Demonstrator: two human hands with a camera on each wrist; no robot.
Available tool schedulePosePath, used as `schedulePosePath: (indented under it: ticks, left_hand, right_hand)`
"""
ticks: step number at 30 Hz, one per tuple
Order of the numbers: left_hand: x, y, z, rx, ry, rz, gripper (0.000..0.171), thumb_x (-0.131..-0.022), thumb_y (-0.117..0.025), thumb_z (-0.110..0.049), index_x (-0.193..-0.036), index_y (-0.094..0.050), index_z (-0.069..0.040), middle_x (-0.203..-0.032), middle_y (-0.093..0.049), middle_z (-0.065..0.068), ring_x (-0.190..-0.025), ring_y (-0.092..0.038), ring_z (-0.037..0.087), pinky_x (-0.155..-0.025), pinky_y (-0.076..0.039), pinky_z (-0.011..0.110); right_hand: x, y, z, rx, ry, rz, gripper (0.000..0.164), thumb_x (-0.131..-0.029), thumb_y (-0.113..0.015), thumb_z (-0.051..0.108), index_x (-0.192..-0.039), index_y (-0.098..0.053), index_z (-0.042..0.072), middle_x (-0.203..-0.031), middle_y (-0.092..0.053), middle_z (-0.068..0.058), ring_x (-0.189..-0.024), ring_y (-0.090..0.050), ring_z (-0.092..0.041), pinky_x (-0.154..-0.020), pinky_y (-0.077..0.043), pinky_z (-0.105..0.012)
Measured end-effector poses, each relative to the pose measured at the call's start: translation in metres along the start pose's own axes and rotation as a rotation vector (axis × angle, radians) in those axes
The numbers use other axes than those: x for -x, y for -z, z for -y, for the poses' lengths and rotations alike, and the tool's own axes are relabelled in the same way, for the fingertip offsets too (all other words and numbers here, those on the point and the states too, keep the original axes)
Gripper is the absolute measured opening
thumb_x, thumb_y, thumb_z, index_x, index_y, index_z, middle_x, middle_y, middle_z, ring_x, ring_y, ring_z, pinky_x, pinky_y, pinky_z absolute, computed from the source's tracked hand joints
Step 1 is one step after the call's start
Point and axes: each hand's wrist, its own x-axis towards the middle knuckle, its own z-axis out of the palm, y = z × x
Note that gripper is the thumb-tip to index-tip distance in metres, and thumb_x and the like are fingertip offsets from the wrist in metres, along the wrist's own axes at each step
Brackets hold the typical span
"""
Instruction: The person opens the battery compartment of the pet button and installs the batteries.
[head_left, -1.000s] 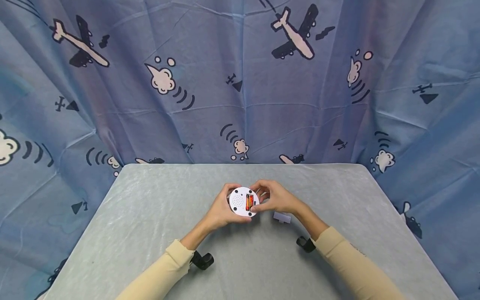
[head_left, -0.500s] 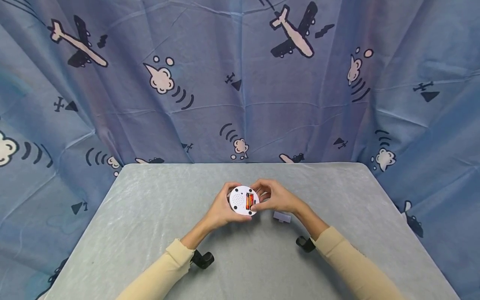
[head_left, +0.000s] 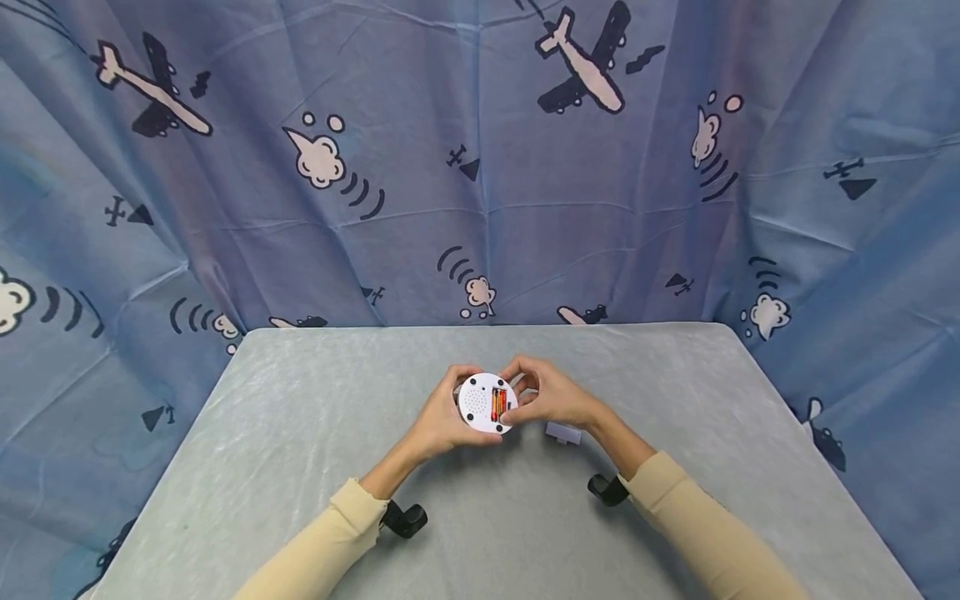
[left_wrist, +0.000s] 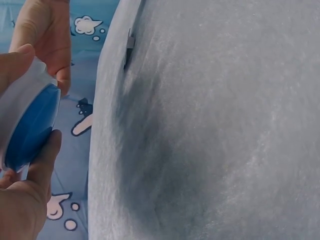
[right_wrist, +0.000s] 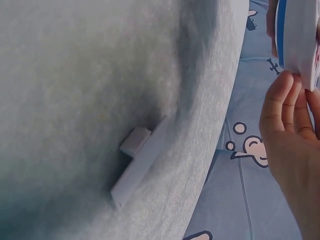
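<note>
A round white battery-powered device (head_left: 474,402) is held up over the table, its perforated back turned toward the head camera. Red-and-orange batteries (head_left: 498,405) lie in its uncovered compartment. My left hand (head_left: 441,425) grips the device around its left rim, thumb along the near edge. From the other side my right hand (head_left: 555,396) pinches the right rim, its thumb at the lower end of the batteries and its fingers curled at the far edge. A blue face (left_wrist: 34,127) shows on the device's other side in the left wrist view.
A small white battery cover (head_left: 563,432) with a tab lies on the table just below my right hand; the right wrist view shows the cover (right_wrist: 142,162) closer. The grey-covered table (head_left: 315,400) ends at a blue patterned curtain (head_left: 420,167).
Both hands keep the same hold on the device. The device tilts slightly and returns, and the right wrist shifts a little to the left.
</note>
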Motion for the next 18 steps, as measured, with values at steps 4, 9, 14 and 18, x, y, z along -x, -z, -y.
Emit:
schedulePosePath:
  ticks: [4, 9, 14, 18]
  left_hand:
    - [0.000, 0.000, 0.001, 0.001, -0.008, -0.003, 0.096, -0.056, -0.099, 0.000, -0.136, -0.046, -0.004, -0.123, -0.058, 0.009, -0.107, -0.057, 0.023, -0.091, -0.048, 0.033]
    - [0.001, 0.000, 0.001, 0.016, -0.015, -0.005, 0.095, -0.058, -0.098, 0.001, -0.137, -0.045, -0.003, -0.123, -0.059, 0.010, -0.107, -0.057, 0.022, -0.091, -0.047, 0.032]
    - [0.003, 0.003, 0.003, 0.070, 0.008, 0.005, 0.094, -0.062, -0.095, 0.005, -0.140, -0.042, -0.002, -0.128, -0.058, 0.013, -0.111, -0.056, 0.024, -0.095, -0.046, 0.033]
    - [0.005, 0.009, 0.008, 0.089, 0.032, -0.004, 0.095, -0.064, -0.093, 0.005, -0.143, -0.041, -0.002, -0.131, -0.056, 0.014, -0.113, -0.055, 0.024, -0.097, -0.045, 0.032]
  right_hand:
    - [0.000, 0.000, 0.000, -0.036, -0.035, 0.004, 0.051, -0.074, -0.086, -0.008, -0.117, -0.059, -0.006, -0.111, -0.061, -0.022, -0.090, -0.062, -0.033, -0.072, -0.056, -0.031]
    - [0.002, 0.000, 0.000, -0.066, -0.028, 0.017, 0.049, -0.079, -0.083, -0.007, -0.122, -0.058, -0.006, -0.116, -0.060, -0.024, -0.093, -0.064, -0.034, -0.075, -0.056, -0.034]
    - [0.008, 0.006, -0.004, -0.010, -0.006, 0.002, 0.049, -0.086, -0.080, -0.001, -0.130, -0.058, -0.006, -0.123, -0.060, -0.022, -0.098, -0.066, -0.035, -0.080, -0.056, -0.037]
    - [0.016, 0.019, -0.004, 0.068, -0.020, -0.045, 0.047, -0.089, -0.079, 0.005, -0.131, -0.059, -0.002, -0.124, -0.060, -0.023, -0.101, -0.065, -0.035, -0.083, -0.055, -0.036]
